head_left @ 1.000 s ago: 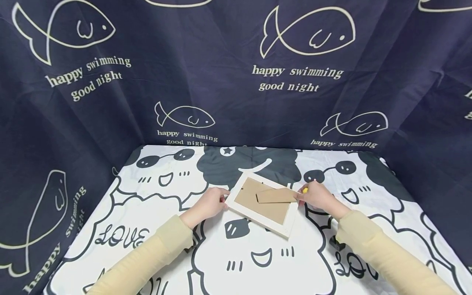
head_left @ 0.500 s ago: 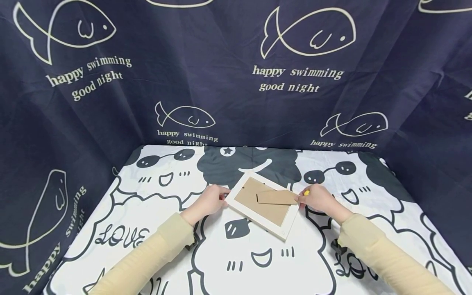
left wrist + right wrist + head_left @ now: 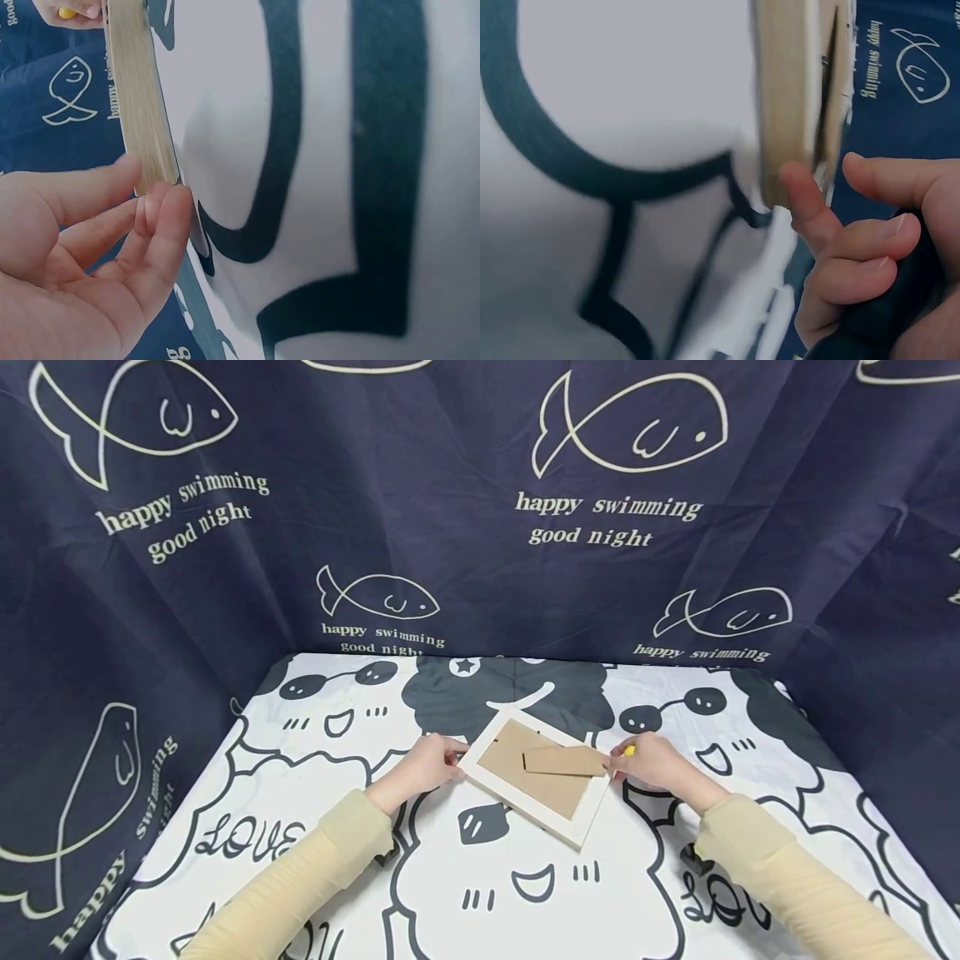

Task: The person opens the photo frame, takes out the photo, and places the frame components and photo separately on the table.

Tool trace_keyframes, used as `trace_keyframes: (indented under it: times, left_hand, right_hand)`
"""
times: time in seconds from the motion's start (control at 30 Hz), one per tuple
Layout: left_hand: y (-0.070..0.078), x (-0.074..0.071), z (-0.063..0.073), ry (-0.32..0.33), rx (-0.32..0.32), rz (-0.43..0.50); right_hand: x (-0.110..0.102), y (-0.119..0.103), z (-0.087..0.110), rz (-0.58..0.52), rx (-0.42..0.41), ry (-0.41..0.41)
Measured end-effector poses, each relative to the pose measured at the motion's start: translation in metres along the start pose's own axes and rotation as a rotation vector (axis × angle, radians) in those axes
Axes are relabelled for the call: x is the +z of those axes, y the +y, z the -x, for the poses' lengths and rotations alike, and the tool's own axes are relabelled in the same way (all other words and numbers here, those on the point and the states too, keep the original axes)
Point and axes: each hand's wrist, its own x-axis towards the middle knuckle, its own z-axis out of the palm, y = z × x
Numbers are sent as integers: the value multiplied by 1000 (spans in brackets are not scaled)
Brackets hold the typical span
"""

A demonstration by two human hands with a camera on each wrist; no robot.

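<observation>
A white picture frame (image 3: 528, 777) lies back up, showing brown backing board and a cardboard easel stand (image 3: 566, 760) folded across it. My left hand (image 3: 423, 768) pinches the frame's left corner, thumb on one side and fingers on the other in the left wrist view. At the right side my right hand (image 3: 651, 762) is at the stand's free end. In the right wrist view a fingertip touches the frame's side edge, while other fingers curl round a dark thing (image 3: 922, 274). A yellow end (image 3: 630, 750) sticks out of that hand; the rest is hidden.
A white cloth (image 3: 337, 827) with black cartoon sheep and lettering covers the table. Dark blue curtains (image 3: 480, 510) printed with fish close off the back and sides.
The frame has turned slightly, its near corner shifting a little left and toward me. My right hand has edged right. The left hand keeps its grip on the corner.
</observation>
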Motion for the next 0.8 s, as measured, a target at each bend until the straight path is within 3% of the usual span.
trace_keyframes:
  times: [0.1, 0.2, 0.27, 0.37, 0.43, 0.57, 0.7, 0.8]
  left_hand:
    - [0, 1, 0, 6, -14, 4]
    - [0, 3, 0, 30, -29, 6]
    - [0, 4, 0, 52, -42, 23]
    - [0, 8, -1, 78, -59, 41]
    - [-1, 10, -2, 87, -66, 54]
    - [-1, 13, -2, 80, -70, 67]
    - [-3, 14, -3, 62, -74, 78]
    - [-3, 15, -3, 56, -72, 79]
  right_hand:
    - [-16, -6, 3, -11, -27, 36]
    - [-36, -20, 10, -42, -78, 131]
    - [-48, -32, 18, -127, -121, 198]
    - [-63, -52, 33, -357, -236, 277]
    - [-70, -63, 43, -606, -372, 291]
    - [-75, -81, 56, -1091, -767, 214]
    - [-73, -91, 57, -1351, -1075, 155]
    - [-65, -94, 53, -1499, -1156, 150]
